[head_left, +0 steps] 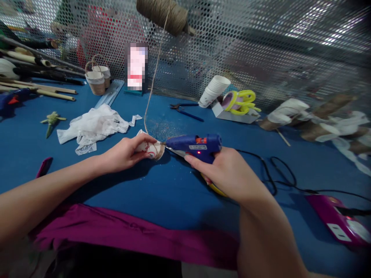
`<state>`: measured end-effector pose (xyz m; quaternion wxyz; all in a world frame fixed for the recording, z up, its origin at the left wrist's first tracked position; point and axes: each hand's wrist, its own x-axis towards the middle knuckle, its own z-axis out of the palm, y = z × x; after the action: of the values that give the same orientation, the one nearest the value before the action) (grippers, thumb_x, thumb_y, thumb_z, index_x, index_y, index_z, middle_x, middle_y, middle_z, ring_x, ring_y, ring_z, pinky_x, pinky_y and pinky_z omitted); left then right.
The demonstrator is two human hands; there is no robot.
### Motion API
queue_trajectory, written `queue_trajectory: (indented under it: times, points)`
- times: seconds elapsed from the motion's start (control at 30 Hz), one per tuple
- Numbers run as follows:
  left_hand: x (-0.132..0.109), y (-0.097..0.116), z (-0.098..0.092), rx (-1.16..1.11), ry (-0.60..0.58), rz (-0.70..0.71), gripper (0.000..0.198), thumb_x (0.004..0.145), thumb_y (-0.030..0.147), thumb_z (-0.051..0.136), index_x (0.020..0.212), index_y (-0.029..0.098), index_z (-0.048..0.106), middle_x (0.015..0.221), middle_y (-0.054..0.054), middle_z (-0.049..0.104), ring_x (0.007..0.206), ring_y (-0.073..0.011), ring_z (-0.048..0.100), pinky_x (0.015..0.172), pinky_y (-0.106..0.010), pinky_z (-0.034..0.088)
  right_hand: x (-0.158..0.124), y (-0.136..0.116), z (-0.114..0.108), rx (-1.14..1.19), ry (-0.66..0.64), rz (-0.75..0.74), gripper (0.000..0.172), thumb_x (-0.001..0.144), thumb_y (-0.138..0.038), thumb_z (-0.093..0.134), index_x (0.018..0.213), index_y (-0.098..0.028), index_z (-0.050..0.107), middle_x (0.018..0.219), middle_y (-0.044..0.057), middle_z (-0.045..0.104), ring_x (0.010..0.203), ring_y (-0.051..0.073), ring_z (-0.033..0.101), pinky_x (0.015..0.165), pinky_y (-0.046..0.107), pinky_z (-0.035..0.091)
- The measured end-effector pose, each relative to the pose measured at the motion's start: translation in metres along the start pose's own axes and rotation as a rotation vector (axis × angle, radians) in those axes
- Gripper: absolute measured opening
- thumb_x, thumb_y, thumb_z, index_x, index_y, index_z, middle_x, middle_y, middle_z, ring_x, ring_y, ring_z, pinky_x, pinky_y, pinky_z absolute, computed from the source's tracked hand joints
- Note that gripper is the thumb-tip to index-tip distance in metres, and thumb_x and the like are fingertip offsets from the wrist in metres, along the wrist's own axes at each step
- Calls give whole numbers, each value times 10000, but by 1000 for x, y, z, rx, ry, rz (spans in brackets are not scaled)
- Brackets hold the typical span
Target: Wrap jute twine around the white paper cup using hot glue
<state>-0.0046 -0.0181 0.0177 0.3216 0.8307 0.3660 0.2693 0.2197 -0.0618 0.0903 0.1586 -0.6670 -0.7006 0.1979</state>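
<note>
My left hand (pixel 126 154) grips a printed white paper cup (pixel 150 150) lying on its side, twine wrapped around its end. From that cup a strand of twine (pixel 153 81) runs up to a large spool (pixel 162 15) hanging above. My right hand (pixel 232 173) is closed around a blue hot glue gun (pixel 194 144) with a lit red light. The gun's nozzle is at the twine-wrapped end; whether it touches is unclear. Under the gun, scissors (pixel 177 153) with a yellow handle are also in my right hand, partly hidden.
White lacy fabric (pixel 98 125) lies left, below small twine-wrapped baskets (pixel 96 83) and a phone (pixel 136 69). Pliers (pixel 188 111), stacked paper cups (pixel 213 90) and a box with yellow tubing (pixel 236 112) stand at the back. A black cord (pixel 266 170) and purple power strip (pixel 337 222) lie right.
</note>
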Motion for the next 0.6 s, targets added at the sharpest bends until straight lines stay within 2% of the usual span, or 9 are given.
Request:
queue_trajectory:
  times: [0.23,0.43,0.6]
  points:
    - [0,-2,2,-87,19,-37,295,854,262,504,1128,154,478,1047,-105,618,884,-187,607,781,-308,467,-2,-1,1,-42,-12,19,425,753,-373,572,390,-251,388,308,-27,450,420,165,558,441,268,416]
    - [0,-2,1,-80,24,-46,294,852,257,514,1122,146,480,994,-97,634,832,-178,605,739,-300,472,-3,-1,0,-45,24,-57,347,734,-361,579,438,-252,434,365,-12,506,520,199,612,444,274,419]
    - [0,-2,2,-77,49,-49,294,846,244,511,1118,134,486,1000,-104,627,829,-171,598,739,-295,468,-4,-1,1,-33,66,-93,264,723,-329,600,497,-236,502,435,-1,566,523,192,613,434,269,415]
